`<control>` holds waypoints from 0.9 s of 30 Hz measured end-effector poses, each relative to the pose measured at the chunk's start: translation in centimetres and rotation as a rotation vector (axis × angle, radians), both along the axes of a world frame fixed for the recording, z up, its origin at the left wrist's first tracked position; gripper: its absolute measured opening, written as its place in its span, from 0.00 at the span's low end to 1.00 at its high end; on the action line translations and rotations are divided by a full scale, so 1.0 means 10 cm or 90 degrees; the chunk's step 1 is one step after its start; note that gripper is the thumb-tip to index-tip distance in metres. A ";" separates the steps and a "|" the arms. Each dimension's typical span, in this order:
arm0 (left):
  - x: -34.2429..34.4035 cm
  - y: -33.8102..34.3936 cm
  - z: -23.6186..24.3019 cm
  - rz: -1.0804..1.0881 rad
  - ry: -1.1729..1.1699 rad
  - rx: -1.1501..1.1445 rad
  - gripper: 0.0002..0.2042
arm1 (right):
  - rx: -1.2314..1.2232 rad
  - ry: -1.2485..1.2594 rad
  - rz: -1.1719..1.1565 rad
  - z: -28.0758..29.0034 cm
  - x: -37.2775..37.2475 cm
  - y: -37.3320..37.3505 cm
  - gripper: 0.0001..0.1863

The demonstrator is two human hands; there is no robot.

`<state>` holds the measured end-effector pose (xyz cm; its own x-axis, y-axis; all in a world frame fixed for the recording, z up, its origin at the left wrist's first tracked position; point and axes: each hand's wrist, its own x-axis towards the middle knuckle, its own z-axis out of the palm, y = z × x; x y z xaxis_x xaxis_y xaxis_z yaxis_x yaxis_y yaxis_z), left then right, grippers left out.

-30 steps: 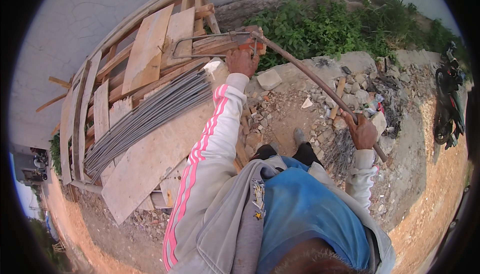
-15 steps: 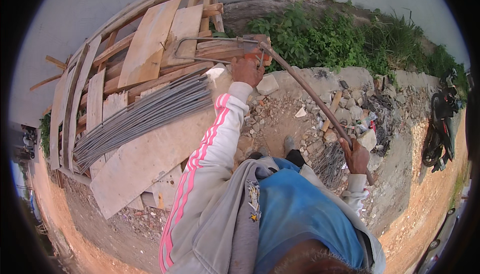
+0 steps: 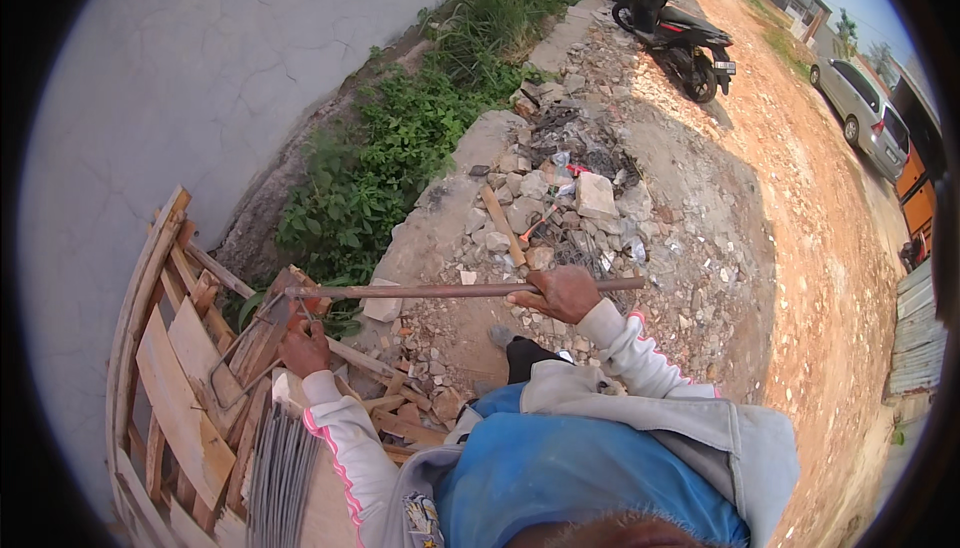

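Note:
My left hand [image 3: 303,346] is closed at a bent steel rod [image 3: 250,386], next to a reddish wooden block [image 3: 318,305] at the end of the timber stack. The rod is shaped into a long, narrow loop that reaches over the wood. From the block, a long brown metal bending bar [image 3: 430,291] stretches to the right, almost level in view. My right hand [image 3: 565,295] grips it not far from its free end, palm over the top. Exactly how the bar meets the rod is too small to make out.
Thin steel rods [image 3: 283,473] lie bundled on planks [image 3: 185,408] at lower left. Rubble [image 3: 525,213] covers the ground ahead, with an orange-handled tool [image 3: 538,223] among it. Weeds [image 3: 400,138] line the grey wall [image 3: 200,78]. A motorbike [image 3: 680,38] and a silver car [image 3: 862,113] stand farther off.
My view has turned to the right, so the timber stack now lies at lower left and the road shows. Both hands keep their places on the rod and the bar.

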<state>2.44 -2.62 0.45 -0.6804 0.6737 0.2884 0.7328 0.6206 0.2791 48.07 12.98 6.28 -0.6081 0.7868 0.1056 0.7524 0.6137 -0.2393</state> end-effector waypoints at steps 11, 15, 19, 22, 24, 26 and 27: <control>-0.02 0.03 0.00 -0.018 0.016 0.011 0.13 | -0.036 -0.011 -0.004 0.11 -0.01 -0.05 0.35; -0.02 -0.11 0.02 -0.023 -0.013 0.047 0.13 | -0.111 -0.048 0.061 0.10 -0.12 0.28 0.36; 0.02 -0.04 0.02 0.030 -0.057 0.066 0.15 | -0.393 -0.031 0.150 -0.06 -0.38 0.69 0.32; 0.09 0.02 0.17 0.006 0.020 0.008 0.15 | -0.410 0.015 0.205 -0.31 -0.82 0.75 0.25; 0.04 -0.07 0.15 -0.008 0.009 0.065 0.15 | -0.373 0.089 0.200 -0.43 -0.98 0.71 0.24; 0.03 -0.23 0.42 0.055 -0.039 0.144 0.14 | -0.283 0.081 0.200 -0.29 -1.01 0.74 0.24; 0.01 -0.31 0.53 0.095 -0.040 0.185 0.14 | -0.290 0.108 0.213 -0.28 -1.03 0.75 0.24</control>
<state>2.57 -5.73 5.72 -0.7884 0.4608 0.4077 0.6150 0.6082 0.5019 37.79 20.44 3.51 -0.8353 0.5437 -0.0814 0.4641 0.6181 -0.6344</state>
